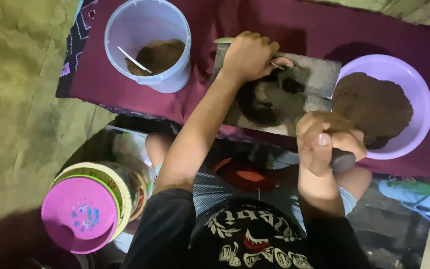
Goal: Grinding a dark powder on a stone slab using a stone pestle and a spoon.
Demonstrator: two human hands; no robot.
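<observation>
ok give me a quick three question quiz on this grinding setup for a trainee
1. True or false: the white bucket holds brown powder and a spoon.
2. Which hand rests on the grey stone slab? A) left hand B) right hand
3. What fills the purple bowl?

Key
1. True. The powder lies at the bottom, with the spoon leaning in it.
2. A. The left hand is on the slab's far end; the right hand grips a dark cylindrical roller at the near edge.
3. A mound of dark brown paste.
</observation>
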